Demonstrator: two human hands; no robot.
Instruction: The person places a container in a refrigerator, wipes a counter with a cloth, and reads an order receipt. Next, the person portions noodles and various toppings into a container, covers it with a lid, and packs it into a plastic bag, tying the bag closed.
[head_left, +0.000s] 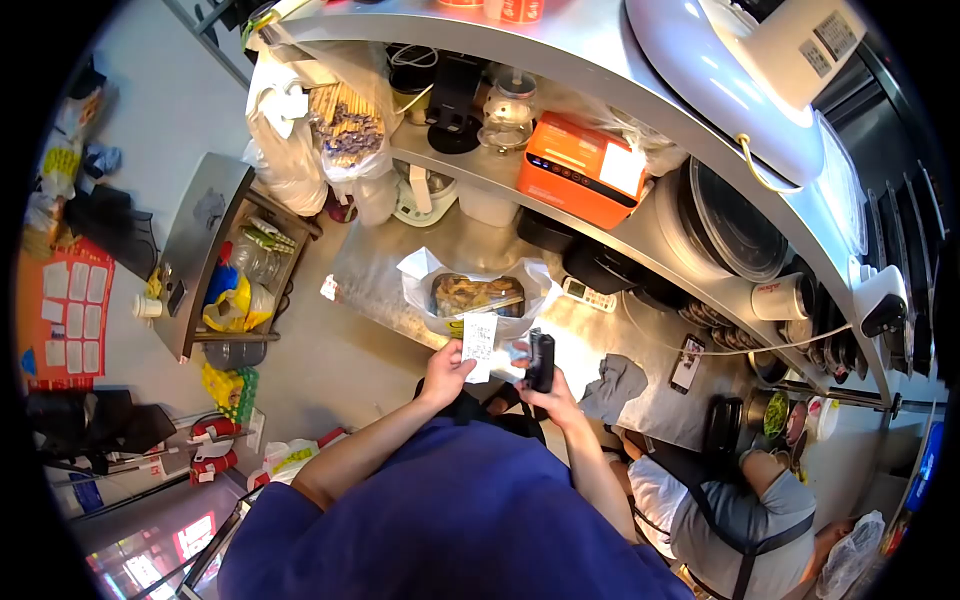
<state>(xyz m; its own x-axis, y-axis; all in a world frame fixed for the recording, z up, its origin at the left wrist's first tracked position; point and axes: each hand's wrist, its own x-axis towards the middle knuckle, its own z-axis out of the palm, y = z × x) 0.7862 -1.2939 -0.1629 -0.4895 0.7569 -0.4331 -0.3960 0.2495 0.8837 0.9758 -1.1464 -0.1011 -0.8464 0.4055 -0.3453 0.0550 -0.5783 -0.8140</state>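
Observation:
Between the fingers of my left hand [447,376] is a white printed paper slip [479,346], held upright in front of an open white bag [425,287]. Inside the bag sits a clear-lidded container of brown food [476,296]. My right hand [556,399] is wrapped round a black handheld device [541,362], just right of the slip. The bag stands on the metal counter [385,275].
An orange box [582,170] stands on the shelf above. On the counter lie a white remote-like device [589,295], a grey cloth [614,388] and a phone [688,363]. Another person [740,520] is at the lower right, beside bowls of food.

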